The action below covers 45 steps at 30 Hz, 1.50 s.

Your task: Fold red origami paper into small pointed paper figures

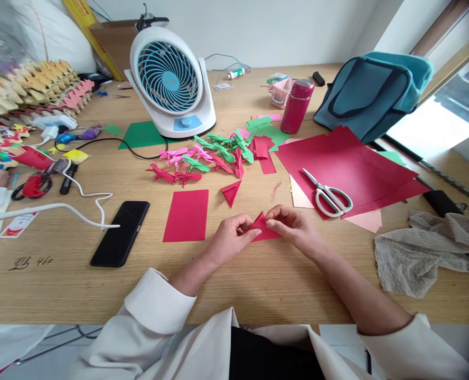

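Observation:
Between my two hands is a small red paper folded to a pointed, triangular shape. My left hand pinches its left side, thumb on top. At its right edge, my right hand is closed with thumb and fingertips on the paper. Just beyond my left hand lies another folded red paper triangle. A stack of red paper rectangles rests flat to the left. Farther back is a pile of folded paper figures in green, pink and red.
White-handled scissors lie on large red sheets at right, near a crumpled cloth. A black phone with a white cable is at left. Behind stand a fan, a red flask and a teal bag.

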Motion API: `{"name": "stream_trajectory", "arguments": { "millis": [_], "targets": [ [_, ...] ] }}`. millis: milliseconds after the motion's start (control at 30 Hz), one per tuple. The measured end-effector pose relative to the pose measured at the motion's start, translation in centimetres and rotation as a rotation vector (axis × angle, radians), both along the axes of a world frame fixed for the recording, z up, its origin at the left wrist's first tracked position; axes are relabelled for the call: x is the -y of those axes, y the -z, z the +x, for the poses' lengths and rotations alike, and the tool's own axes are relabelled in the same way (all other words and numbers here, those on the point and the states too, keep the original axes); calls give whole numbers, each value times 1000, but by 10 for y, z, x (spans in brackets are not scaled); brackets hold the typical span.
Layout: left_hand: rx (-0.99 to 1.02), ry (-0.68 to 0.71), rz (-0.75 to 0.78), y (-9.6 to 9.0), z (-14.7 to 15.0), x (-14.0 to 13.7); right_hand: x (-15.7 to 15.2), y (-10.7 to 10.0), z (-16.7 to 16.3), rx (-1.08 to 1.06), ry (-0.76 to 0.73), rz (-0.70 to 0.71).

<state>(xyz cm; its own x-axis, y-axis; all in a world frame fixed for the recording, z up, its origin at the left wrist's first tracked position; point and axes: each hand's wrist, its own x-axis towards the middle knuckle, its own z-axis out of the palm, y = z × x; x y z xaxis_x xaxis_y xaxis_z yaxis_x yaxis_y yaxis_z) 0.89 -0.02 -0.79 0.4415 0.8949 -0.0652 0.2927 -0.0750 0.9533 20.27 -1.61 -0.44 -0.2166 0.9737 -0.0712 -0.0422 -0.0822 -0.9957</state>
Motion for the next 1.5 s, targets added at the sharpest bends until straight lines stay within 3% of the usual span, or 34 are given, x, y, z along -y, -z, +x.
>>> {"name": "stream_trajectory", "arguments": {
  "millis": [100,433,1000,1267,1500],
  "targets": [
    [81,-25,-26,1,0,-2,1,9,-2,91,-103,48],
    [113,-7,27,8,0,-3,7,11,-11,289,-48,164],
    [151,-55,257,10,-4,-6,8,6,-14,292,-7,158],
    [212,-79,140,10,0,-2,10,7,-17,301,6,208],
    [204,-73,166,9,-1,-3,9,9,-16,280,10,205]
  ]
}}
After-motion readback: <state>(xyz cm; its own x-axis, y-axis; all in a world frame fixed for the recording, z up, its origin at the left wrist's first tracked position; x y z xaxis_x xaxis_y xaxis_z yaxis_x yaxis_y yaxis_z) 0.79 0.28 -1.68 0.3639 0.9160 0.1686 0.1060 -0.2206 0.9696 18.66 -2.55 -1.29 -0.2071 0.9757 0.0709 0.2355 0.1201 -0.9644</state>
